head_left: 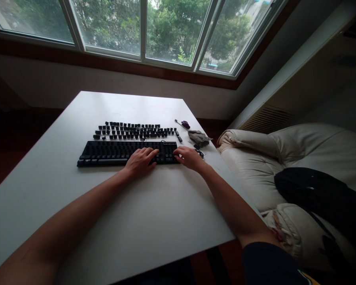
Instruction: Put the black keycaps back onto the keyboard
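A black keyboard (106,153) lies crosswise on the white table (154,206). Much of its key area looks dark, and I cannot tell which keys are bare. My left hand (141,161) rests over its right-middle part, fingers stretched across the keys and thumb near the front edge. At the keyboard's right end, my right hand (190,157) has its thumb and forefinger bent close together over the number keys. Whatever might sit between those fingertips is too small to make out. Behind the keyboard, several loose black keycaps (127,133) stand in rough rows.
A grey cloth (199,138), a thin-handled brush (180,125) and a small purple item (185,124) lie right of the keycaps. Some dark cable (199,153) shows beside my right hand. A cream sofa (249,158) with a black bag (314,194) adjoins the table's right side.
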A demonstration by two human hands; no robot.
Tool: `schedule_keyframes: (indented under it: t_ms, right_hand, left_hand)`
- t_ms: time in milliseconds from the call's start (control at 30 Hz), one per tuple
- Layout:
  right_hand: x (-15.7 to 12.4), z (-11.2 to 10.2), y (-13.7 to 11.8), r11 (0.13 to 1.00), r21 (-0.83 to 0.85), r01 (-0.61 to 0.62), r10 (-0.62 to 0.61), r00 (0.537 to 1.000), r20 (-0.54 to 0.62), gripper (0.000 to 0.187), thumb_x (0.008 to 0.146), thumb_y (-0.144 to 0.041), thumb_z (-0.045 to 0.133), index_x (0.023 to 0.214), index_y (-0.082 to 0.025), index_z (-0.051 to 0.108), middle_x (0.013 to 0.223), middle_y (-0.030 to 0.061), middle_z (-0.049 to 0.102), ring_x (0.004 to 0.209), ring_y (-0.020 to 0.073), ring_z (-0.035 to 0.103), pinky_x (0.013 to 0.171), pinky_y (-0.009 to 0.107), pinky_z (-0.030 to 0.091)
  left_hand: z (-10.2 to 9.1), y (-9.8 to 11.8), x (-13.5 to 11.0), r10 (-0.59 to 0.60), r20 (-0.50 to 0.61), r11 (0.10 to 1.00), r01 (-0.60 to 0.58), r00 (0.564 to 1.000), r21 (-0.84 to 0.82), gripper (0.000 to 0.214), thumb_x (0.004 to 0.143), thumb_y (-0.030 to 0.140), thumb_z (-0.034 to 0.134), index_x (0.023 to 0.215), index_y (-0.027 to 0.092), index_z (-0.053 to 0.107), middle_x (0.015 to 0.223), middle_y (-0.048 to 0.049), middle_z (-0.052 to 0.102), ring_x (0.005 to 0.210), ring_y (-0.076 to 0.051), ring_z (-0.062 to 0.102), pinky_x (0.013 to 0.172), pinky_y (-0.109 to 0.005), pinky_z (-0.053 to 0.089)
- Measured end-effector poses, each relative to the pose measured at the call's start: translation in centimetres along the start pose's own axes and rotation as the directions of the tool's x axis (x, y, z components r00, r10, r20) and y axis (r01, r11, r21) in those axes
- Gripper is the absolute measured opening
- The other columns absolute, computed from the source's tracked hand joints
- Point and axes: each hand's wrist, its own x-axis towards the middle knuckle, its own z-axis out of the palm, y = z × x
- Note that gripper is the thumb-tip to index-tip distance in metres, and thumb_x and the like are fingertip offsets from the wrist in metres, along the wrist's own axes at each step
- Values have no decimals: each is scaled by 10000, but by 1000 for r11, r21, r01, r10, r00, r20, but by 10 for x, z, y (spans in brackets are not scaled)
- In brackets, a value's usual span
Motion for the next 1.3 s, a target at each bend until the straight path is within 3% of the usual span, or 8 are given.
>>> schedule_keyframes:
  t_ms: [300, 567, 800, 933, 1100, 1300]
  right_hand:
    - [-1, -1, 3, 998, 57, -32, 32, 999, -2, 110, 910, -186, 644, 1006, -198, 697, 971, 48, 693, 781, 158, 622, 739, 272, 458]
    - [-1, 8, 18, 930, 360, -78, 86, 996, -6, 149, 909, -230, 625, 1004, -226, 741, 1044, 52, 664, 818, 155, 657, 766, 291, 572]
    - [1, 9, 23, 890, 443, -105, 112, 994, 10, 149, 901, -276, 638, 984, -221, 749, 1070, 64, 626, 900, 172, 659, 808, 312, 602]
    - [1, 6, 16, 928, 355, -118, 123, 992, 10, 125, 911, -260, 635, 977, -207, 727, 1060, 59, 628, 882, 164, 652, 784, 292, 579]
    - [0, -4, -6, 993, 48, -109, 107, 994, 38, 112, 934, -222, 632, 1026, -196, 691, 1102, 70, 640, 814, 155, 641, 750, 276, 506]
    - [4, -14, -27, 976, -205, -77, 103, 988, 118, 107, 957, -218, 611, 1033, -178, 674, 1131, 118, 632, 811, 194, 648, 682, 289, 437]
  left_hand:
    - [0, 0, 0, 1, 1, 1000, -1, 1000, -2, 522, 953, 354, 559, 1446, 213, 462, 1276, -115, 611, 1120, -288, 574, 937, -439, 449]
    - [0, 0, 0, 3, -3, 1000, -3, 1000, -4, 520, 950, 350, 564, 1442, 209, 470, 1284, -114, 610, 1123, -288, 573, 935, -438, 450]
    - [0, -1, 0, 7, 4, 1000, -7, 1000, -1, 517, 959, 357, 549, 1445, 204, 465, 1284, -115, 609, 1122, -287, 570, 937, -444, 455]
    - [-1, -1, 0, 0, 4, 1000, 0, 1000, -10, 517, 957, 356, 547, 1448, 219, 461, 1282, -117, 609, 1135, -290, 568, 948, -446, 452]
    - [0, -1, 0, -4, 8, 1000, 4, 1000, -13, 521, 954, 354, 548, 1452, 231, 458, 1285, -120, 605, 1142, -294, 565, 948, -449, 452]
    - [1, 0, 0, -5, 10, 1000, 5, 1000, -10, 530, 947, 348, 555, 1454, 222, 462, 1275, -119, 606, 1132, -296, 567, 945, -452, 455]
